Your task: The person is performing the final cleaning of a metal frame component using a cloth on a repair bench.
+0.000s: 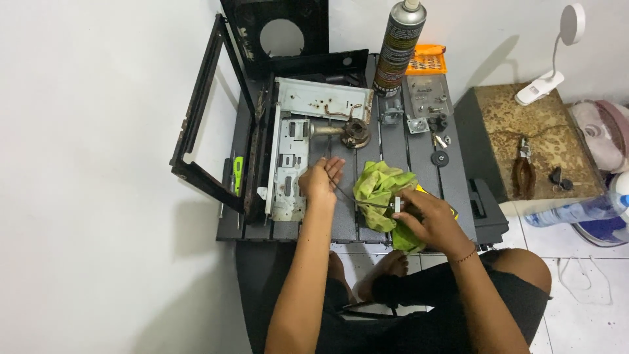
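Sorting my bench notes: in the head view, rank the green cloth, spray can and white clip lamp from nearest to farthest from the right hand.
From the right hand:
1. Green cloth, touching it, just left.
2. Spray can, upright at the bench's back edge.
3. White clip lamp, far right on the rusty side surface.

A low dark slatted bench (386, 147) stands against the white wall and carries most of the things. On its left part lies a stripped grey metal chassis (291, 147) with a rusty round burner (356, 133) set in it, and a black rectangular frame (203, 121) leans up at the bench's left edge. A tall spray can (398, 46) stands upright near the back, beside an orange tray (427, 60) of small bits. Small metal brackets, screws and a black disc (439, 158) lie scattered on the right slats. A crumpled yellow-green cloth (380, 193) lies at the front. To the right, a rusty-topped stand (534, 141) bears pliers (523, 172) and a white clip lamp (547, 78).
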